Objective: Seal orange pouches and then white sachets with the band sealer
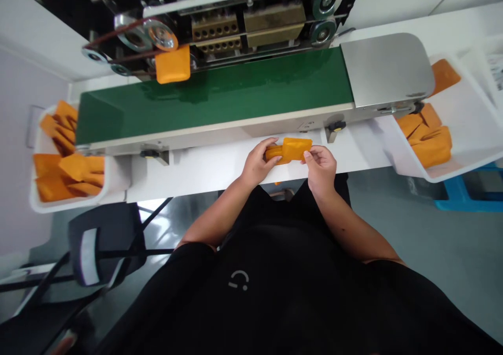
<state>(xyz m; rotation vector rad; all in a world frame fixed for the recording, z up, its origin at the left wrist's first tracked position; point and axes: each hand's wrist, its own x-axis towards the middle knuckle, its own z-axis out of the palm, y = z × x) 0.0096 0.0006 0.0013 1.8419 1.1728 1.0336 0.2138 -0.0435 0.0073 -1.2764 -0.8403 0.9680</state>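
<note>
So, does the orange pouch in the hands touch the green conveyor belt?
Apart: the head view shows a gap between the pouch and the belt near edge.

**Inspection Finding: Packaging Workshop**

Premises are a light packing workshop. A band sealer with a green conveyor belt sits along a white bench, flanked by white bins of orange pouches. Floor is grey, smooth commercial surfacing.

Room for my left hand and right hand: white table strip, near. Obstacles: green flat conveyor belt, far; white plastic left bin; white plastic right bin.
</note>
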